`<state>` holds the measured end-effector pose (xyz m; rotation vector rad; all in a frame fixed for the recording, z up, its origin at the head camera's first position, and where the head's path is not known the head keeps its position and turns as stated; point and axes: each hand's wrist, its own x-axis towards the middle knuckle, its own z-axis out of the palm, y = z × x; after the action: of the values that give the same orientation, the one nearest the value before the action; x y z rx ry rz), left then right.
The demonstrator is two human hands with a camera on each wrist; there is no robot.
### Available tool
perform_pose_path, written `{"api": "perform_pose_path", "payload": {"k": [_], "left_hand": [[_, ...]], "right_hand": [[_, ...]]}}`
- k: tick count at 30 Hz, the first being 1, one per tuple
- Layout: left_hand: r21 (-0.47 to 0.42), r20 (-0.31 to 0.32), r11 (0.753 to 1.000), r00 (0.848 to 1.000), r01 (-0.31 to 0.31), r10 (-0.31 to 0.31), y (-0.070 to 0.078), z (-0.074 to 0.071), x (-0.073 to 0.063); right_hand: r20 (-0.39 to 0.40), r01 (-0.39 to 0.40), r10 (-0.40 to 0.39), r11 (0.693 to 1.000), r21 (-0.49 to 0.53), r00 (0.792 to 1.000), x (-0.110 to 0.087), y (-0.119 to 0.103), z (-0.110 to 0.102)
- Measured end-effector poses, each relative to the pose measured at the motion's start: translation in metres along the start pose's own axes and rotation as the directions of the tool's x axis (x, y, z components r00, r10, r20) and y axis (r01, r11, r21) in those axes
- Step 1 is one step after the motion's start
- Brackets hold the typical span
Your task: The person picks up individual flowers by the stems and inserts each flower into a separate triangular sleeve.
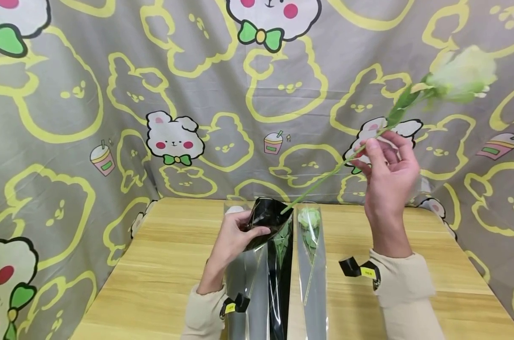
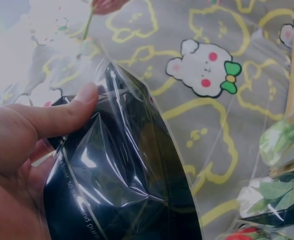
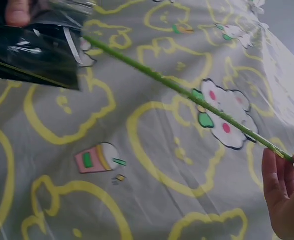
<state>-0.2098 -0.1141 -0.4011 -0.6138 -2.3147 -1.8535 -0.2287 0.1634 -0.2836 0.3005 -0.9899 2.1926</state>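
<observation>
My right hand (image 1: 390, 172) pinches the green stem (image 3: 159, 77) of a pale white-green flower (image 1: 465, 75), whose head tilts up to the right. The stem slants down to the left, and its lower tip overlaps the mouth of a black flower sleeve (image 1: 265, 215) in the head view. That sleeve, black with clear plastic and printed lettering, is gripped near its top by my left hand (image 1: 240, 231), thumb in front. In the left wrist view the sleeve (image 2: 132, 165) bulges below the thumb.
On the wooden table (image 1: 167, 264), a wrapped pale flower (image 1: 309, 226) lies to the right. Other long sleeves, black (image 1: 278, 293) and grey (image 1: 237, 293), lie under and beside my left hand. A patterned grey curtain (image 1: 223, 94) stands behind. Red petals (image 2: 244, 233) show in the left wrist view.
</observation>
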Motion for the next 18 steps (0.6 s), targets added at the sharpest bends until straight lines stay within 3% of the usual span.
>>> {"api": "perform_pose_path", "payload": {"k": [12,18], "left_hand": [[0.049,0.039,0.999,0.999,-0.003,0.001,0.000,0.007,-0.001],[0.039,0.012,0.999,1.000,0.003,-0.003,0.001,0.010,-0.001]], "right_hand": [[0.187,-0.008,0.049,0.976,-0.218,0.981,-0.027,0.026,0.006],[0.234,-0.004,0.081,0.951,-0.310,0.969,-0.043,0.032,0.013]]}}
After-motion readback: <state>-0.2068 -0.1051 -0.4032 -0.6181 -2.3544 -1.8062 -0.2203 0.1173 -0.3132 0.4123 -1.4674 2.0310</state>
